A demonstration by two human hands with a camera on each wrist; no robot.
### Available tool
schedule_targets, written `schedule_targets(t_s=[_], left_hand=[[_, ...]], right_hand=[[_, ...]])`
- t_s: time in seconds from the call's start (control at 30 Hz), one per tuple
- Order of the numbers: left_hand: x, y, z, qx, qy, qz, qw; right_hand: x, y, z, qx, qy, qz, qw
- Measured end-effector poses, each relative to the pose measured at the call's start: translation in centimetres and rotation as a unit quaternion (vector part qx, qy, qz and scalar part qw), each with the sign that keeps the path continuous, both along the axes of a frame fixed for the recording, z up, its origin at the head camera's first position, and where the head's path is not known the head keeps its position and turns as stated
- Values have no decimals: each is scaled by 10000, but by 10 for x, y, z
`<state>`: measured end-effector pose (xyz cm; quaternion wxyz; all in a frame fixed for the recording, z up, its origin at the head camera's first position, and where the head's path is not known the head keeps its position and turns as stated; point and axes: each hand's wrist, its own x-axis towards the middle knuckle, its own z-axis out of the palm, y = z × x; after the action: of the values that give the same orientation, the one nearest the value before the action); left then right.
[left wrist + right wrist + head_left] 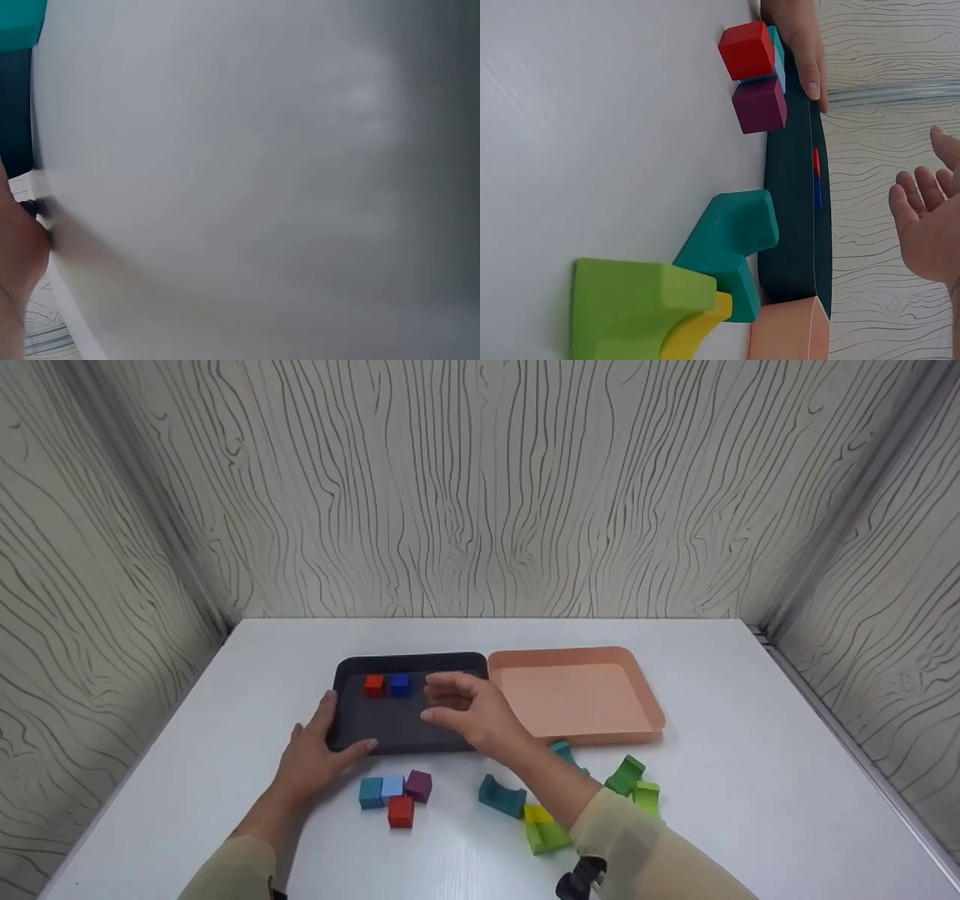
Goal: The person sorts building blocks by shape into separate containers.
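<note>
My left hand [306, 761] rests at the front left corner of a black tray [420, 739], fingers along its left side and thumb at the front rim. Inside the tray, a red cube [374, 685] and a blue cube [400, 685] sit side by side. Over the tray's right part hovers my right hand [484, 718], fingers loosely bent, thumb apart, nothing between them. In the right wrist view that hand [934, 232] shows its palm bare. Before the tray lie a teal cube [371, 793], a light blue cube [393, 788], a purple cube [419, 786] and another red cube [401, 812].
A peach tray [649, 712] adjoins the black one on the right. In front of it lie curved blocks: a teal one [501, 797], a lime one [547, 838], a yellow one [537, 813] and a green one [625, 775]. Patterned walls enclose the white table [247, 697].
</note>
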<state>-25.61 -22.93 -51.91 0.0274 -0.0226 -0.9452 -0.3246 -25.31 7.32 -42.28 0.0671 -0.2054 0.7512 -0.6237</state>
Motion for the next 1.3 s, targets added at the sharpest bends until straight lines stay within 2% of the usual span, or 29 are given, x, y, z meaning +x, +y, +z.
schedule_targets(t_s=[0.13, 0.5, 0.67, 0.87, 1.17, 1.3], left_hand=[[0, 0, -1, 44, 28, 16, 10000], [0, 2, 0, 165, -308, 227, 9991], [0, 1, 1, 176, -285, 204, 9992], [1, 2, 3, 156, -282, 194, 9993], [4, 4, 7, 170, -352, 256, 9989], [4, 4, 6, 165, -258, 196, 9993]], right_hand=[[7, -2, -5, 77, -147, -1, 9999], [25, 0, -19, 223, -333, 236, 9989], [33, 1, -25, 297, -373, 282, 9985], [36, 1, -33, 453, -474, 346, 9973], [40, 0, -45, 389, -721, 404, 9958], [42, -1, -50, 381, -810, 400, 9952]])
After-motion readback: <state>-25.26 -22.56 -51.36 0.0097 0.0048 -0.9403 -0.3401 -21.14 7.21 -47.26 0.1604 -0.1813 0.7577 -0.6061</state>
